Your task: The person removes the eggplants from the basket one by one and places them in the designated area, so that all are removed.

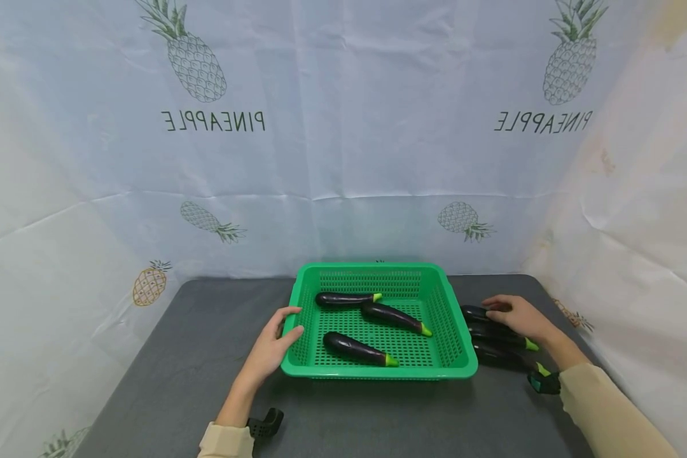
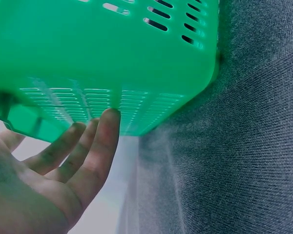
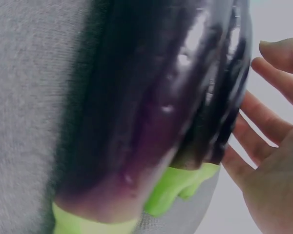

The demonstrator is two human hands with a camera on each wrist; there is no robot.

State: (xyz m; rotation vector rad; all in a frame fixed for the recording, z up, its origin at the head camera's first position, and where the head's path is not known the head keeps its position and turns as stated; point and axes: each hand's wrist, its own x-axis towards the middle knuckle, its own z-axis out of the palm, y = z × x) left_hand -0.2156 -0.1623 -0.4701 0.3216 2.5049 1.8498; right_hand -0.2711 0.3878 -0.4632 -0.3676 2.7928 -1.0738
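A green plastic basket (image 1: 378, 373) holds three dark purple eggplants: one at the back (image 1: 343, 299), one in the middle (image 1: 392, 316) and one near the front (image 1: 355, 348). My left hand (image 1: 269, 346) rests at the basket's left side, its fairly straight fingers (image 2: 100, 151) touching the outer wall. To the right of the basket, three more eggplants lie side by side on the table. My right hand (image 1: 518, 316) is over the farthest eggplant (image 1: 474, 312), with loosely bent, spread fingers (image 3: 268, 114) beside it. The nearest eggplant (image 3: 132, 112) fills much of the right wrist view.
The grey table (image 1: 206, 356) carries the basket and the loose eggplants. A white cloth (image 1: 372, 140) with pineapple prints hangs behind and along both sides. Dark bands with small devices sit on the left wrist (image 1: 266, 423) and the right wrist (image 1: 544, 382).
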